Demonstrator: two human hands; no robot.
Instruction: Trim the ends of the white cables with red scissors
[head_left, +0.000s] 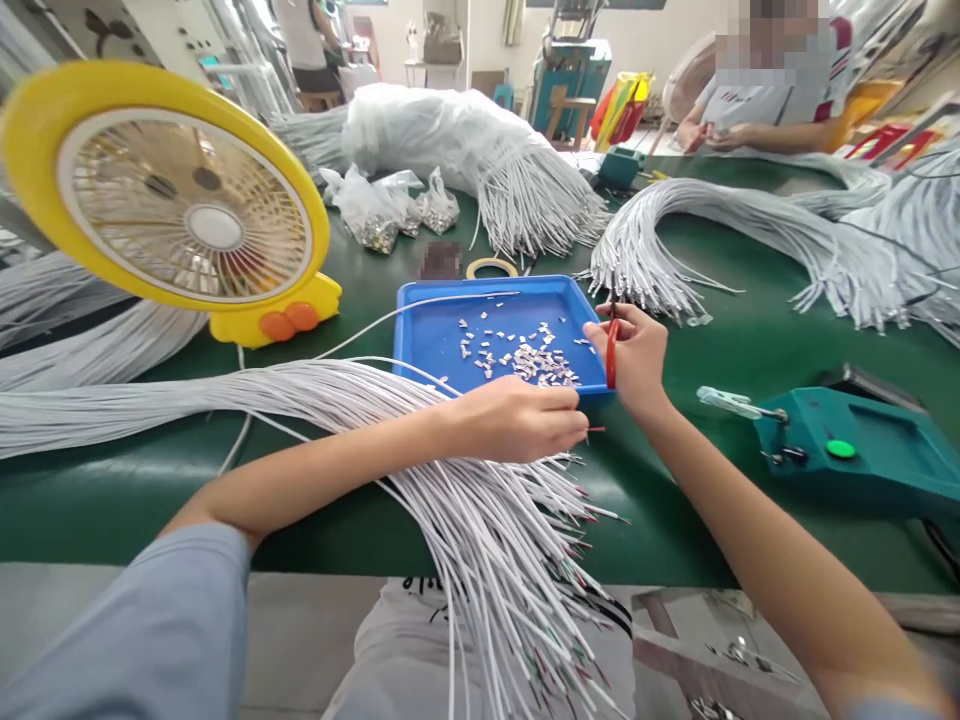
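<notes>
My left hand (525, 418) is closed in a pinch on a white cable, whose red wire end (595, 430) sticks out past the fingertips. Under that wrist, a thick bundle of white cables (480, 510) with bared coloured wire ends spills over the table's front edge. At the right rim of a blue tray (431, 345), my right hand (637, 355) is closed around red-handled scissors (613, 355); their blades are mostly hidden. Many small white connector pieces (536, 362) lie loose in the tray. One single cable (405, 309) stretches across its left side.
A yellow fan (315, 200) stands at left. Small bags of parts (375, 210), a tape roll (492, 268) and a plastic-wrapped cable bundle (450, 130) lie behind the tray. More cables (675, 220) and a green machine (862, 440) are at right. A co-worker (772, 100) sits opposite.
</notes>
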